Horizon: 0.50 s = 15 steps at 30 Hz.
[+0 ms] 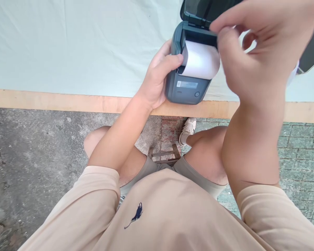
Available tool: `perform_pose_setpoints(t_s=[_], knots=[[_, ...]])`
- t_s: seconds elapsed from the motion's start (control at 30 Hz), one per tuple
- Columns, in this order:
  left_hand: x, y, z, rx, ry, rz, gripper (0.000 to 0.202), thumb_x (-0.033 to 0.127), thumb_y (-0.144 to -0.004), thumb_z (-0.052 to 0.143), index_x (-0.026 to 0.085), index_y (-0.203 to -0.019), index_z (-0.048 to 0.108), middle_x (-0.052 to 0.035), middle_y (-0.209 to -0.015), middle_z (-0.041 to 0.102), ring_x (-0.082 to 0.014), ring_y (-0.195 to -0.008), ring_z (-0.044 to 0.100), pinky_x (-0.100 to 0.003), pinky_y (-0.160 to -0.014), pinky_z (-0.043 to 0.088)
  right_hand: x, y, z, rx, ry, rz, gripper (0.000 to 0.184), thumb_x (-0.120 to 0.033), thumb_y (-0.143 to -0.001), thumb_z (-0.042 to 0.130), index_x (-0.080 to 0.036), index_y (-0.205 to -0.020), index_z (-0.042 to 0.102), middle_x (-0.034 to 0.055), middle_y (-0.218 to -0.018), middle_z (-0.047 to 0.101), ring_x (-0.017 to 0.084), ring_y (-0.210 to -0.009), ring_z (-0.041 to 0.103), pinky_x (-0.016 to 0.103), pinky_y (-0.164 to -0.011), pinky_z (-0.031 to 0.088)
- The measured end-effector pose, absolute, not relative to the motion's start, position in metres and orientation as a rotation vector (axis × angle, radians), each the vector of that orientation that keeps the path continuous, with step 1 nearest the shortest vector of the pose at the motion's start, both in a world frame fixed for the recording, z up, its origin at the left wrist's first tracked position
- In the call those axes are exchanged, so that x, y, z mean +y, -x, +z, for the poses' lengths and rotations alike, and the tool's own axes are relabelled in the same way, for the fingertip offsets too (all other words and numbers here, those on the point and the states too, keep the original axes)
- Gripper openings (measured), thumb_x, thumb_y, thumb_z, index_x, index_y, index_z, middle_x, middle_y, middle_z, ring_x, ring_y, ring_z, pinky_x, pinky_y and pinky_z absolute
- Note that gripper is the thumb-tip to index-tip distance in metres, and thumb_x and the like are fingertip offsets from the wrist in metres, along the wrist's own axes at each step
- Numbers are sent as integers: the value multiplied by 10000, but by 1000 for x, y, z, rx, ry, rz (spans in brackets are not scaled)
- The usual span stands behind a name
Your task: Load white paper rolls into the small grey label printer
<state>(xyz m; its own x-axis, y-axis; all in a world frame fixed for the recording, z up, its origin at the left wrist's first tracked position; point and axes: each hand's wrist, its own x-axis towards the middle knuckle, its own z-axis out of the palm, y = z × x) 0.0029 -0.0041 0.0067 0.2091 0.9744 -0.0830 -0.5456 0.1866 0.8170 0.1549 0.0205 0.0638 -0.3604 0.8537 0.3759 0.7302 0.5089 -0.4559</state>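
Note:
A small dark grey label printer [186,91] sits at the table's near edge with its lid [199,10] flipped up. A white paper roll [201,61] lies in its open bay. My left hand [157,80] grips the printer's left side, thumb resting by the roll. My right hand [259,48] hovers over the printer's right side, fingers curled, thumb and forefinger pinched at the bay's top right edge next to the roll; whether they hold the paper is hidden.
The table is covered by a pale green cloth [75,45] with a wooden front edge [54,101]. A phone [312,52] lies at the far right. Below are my knees, a wooden stool [163,155], a white shoe [187,129] and paved ground.

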Motion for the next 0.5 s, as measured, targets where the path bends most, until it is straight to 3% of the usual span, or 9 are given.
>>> perform_pose_setpoints(t_s=[0.1,0.2,0.37,0.43,0.5], knots=[[-6,-5,10,690,-753,1211,202,226,-752,463,237,-943,527,35,-783,534,-102,-797,582,-216,-674,441,16,-150,71,-2467,1455,269,243,-314,-751,434,-308,-934,594,-55,-830,581,82,-745,522,241,-717,418],[-6,-5,10,671,-778,1222,193,210,-754,450,246,-925,533,38,-794,552,-89,-772,569,-207,-652,437,14,-146,78,-2538,1597,270,272,-350,-733,444,-310,-975,561,-32,-845,589,129,-745,528,334,-759,437],[-6,-5,9,731,-833,1196,230,198,-758,428,223,-963,530,34,-809,543,-102,-841,577,-200,-672,437,21,-139,84,-2614,1759,271,307,-314,-681,473,-314,-979,541,4,-898,575,283,-927,511,539,-764,399],[-6,-5,8,751,-805,1198,207,218,-746,447,235,-935,531,35,-800,550,-98,-816,583,-183,-652,441,23,-138,88,-2630,1742,293,312,-300,-671,475,-321,-976,538,-18,-928,568,267,-956,503,532,-812,395],[-5,-5,7,756,-774,1206,199,224,-737,449,241,-917,533,36,-780,550,-94,-789,589,-177,-640,446,22,-141,93,-2607,1662,373,323,-290,-672,484,-317,-988,544,-45,-924,565,185,-894,524,427,-852,420]])
